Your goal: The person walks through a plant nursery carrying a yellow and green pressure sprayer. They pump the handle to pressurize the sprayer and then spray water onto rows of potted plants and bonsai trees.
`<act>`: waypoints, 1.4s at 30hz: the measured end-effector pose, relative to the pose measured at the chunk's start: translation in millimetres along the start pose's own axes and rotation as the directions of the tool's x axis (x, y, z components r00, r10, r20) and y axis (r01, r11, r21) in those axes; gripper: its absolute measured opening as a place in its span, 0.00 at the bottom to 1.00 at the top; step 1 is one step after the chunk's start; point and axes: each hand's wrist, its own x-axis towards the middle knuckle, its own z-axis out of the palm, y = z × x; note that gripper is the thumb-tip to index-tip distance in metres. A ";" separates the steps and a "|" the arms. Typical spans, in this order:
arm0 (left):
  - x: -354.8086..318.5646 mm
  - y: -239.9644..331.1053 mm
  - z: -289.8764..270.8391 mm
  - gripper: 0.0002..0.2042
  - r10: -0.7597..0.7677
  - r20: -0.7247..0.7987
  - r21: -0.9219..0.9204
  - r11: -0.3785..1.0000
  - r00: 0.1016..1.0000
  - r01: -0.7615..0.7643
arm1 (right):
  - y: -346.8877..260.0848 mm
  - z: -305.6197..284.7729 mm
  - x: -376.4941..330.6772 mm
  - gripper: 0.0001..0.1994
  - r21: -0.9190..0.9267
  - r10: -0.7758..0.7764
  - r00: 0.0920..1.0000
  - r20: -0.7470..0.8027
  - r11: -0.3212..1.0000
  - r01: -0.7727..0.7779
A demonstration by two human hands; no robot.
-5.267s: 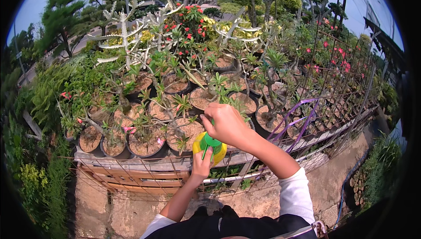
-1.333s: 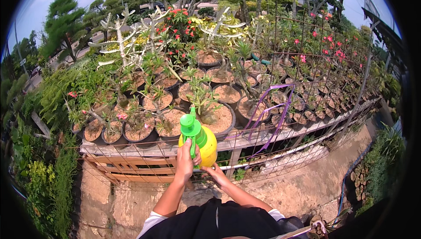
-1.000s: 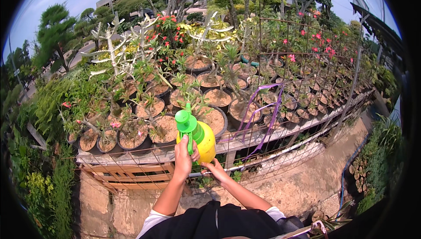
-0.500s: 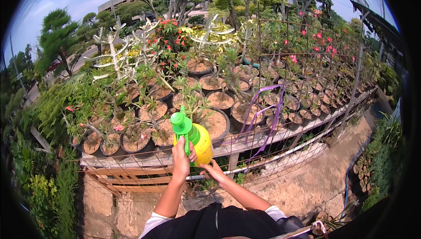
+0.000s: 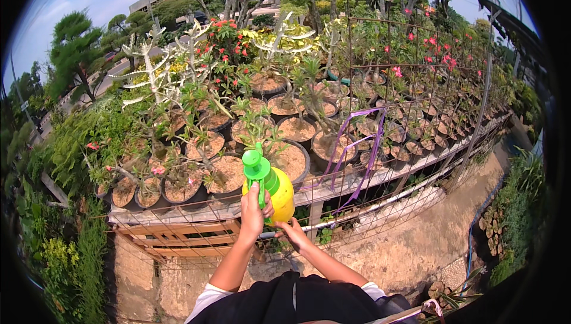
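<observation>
A pump spray bottle (image 5: 282, 198) with a round yellow body and a bright green head is held out in front of me, its nozzle toward the potted plants. My left hand (image 5: 253, 214) wraps round its green handle. Under the yellow body, my right hand (image 5: 292, 235) supports the base, its fingers partly hidden. Just beyond the bottle stand a large black pot (image 5: 288, 160) of brown soil and a leafy green plant (image 5: 257, 126).
A rusty wire mesh fence (image 5: 386, 80) runs along the wooden plant bench (image 5: 196, 212), with a purple ribbon (image 5: 357, 145) tied on it. Several potted plants crowd the bench, including a white branching succulent (image 5: 151, 74). A concrete path (image 5: 410, 247) lies below.
The spray bottle and both my hands have shifted slightly to the right. My left hand keeps its grip on the handle, and my right hand stays by the base.
</observation>
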 end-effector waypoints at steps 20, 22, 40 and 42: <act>0.2 -44.1 12.1 0.19 -0.128 0.013 -0.109 0.986 0.992 0.129 | 33.0 -41.5 -10.1 0.29 0.014 0.098 0.992 -0.074 0.995 -0.097; 0.4 -52.1 15.2 0.19 -0.133 0.016 -0.121 0.984 0.991 0.134 | 37.0 -48.6 -13.5 0.29 0.061 0.096 0.992 -0.077 0.994 -0.092; 5.2 -81.6 47.4 0.20 -0.172 -0.077 -0.112 0.980 0.982 0.163 | 34.5 -92.6 -5.5 0.25 0.035 0.093 0.995 -0.043 0.995 -0.092; 3.0 -86.0 52.6 0.20 -0.160 -0.091 -0.096 0.984 0.983 0.152 | 34.8 -97.1 -6.4 0.25 0.030 0.072 0.997 -0.041 0.997 -0.070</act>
